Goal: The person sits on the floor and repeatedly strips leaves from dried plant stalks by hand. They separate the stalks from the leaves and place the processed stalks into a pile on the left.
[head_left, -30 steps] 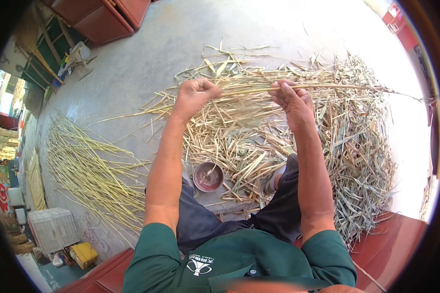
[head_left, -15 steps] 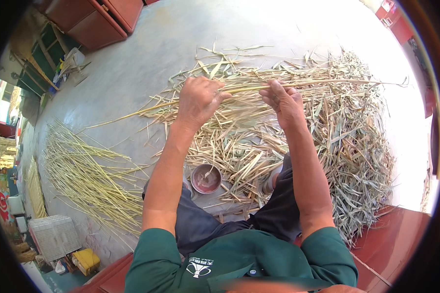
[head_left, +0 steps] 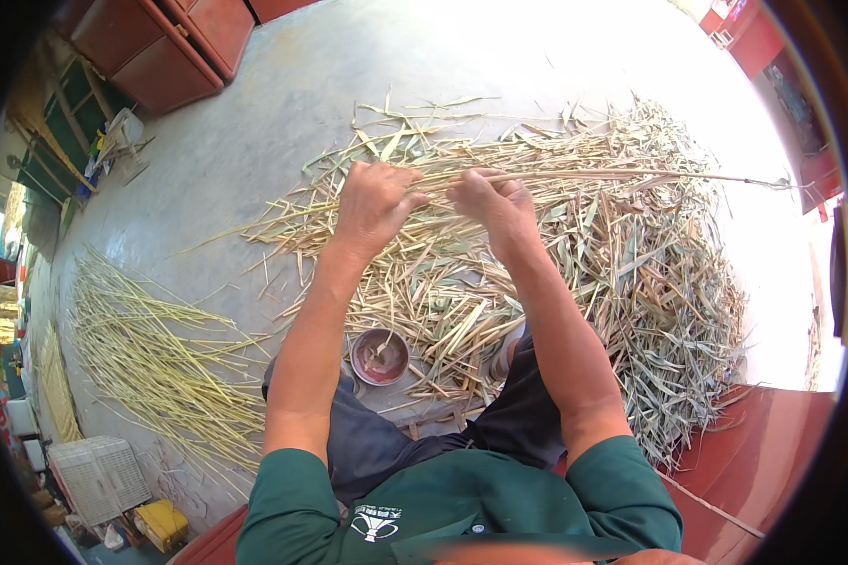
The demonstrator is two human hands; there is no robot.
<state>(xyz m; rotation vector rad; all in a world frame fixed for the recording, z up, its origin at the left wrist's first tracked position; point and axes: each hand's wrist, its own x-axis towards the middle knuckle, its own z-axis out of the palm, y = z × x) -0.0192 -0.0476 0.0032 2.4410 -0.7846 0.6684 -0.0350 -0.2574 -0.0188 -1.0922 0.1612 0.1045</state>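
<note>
A long thin reed stalk (head_left: 631, 173) lies crosswise in my two hands over a broad heap of stripped leaves and husks (head_left: 622, 282). My left hand (head_left: 375, 205) is closed around it, thumb pointing right. Close beside it, my right hand (head_left: 499, 209) pinches the same stalk between thumb and fingers. The dry tip of the stalk reaches far to the right, and its yellowish end runs out on the left. Between my feet stands a small reddish-brown bowl (head_left: 381, 377) with a short pale object in it.
Cleaned yellow-green stalks (head_left: 160, 353) form a loose pile on the grey floor (head_left: 207, 169) at left. A white wire crate (head_left: 99, 478) and a yellow box (head_left: 160, 523) stand at lower left. Red cabinets (head_left: 151, 56) are at the far left, a red surface (head_left: 763, 471) at lower right.
My right hand has moved left along the stalk, closer to my left hand. The stalk has shifted rightward, its tip now farther right. The whole view has shifted slightly.
</note>
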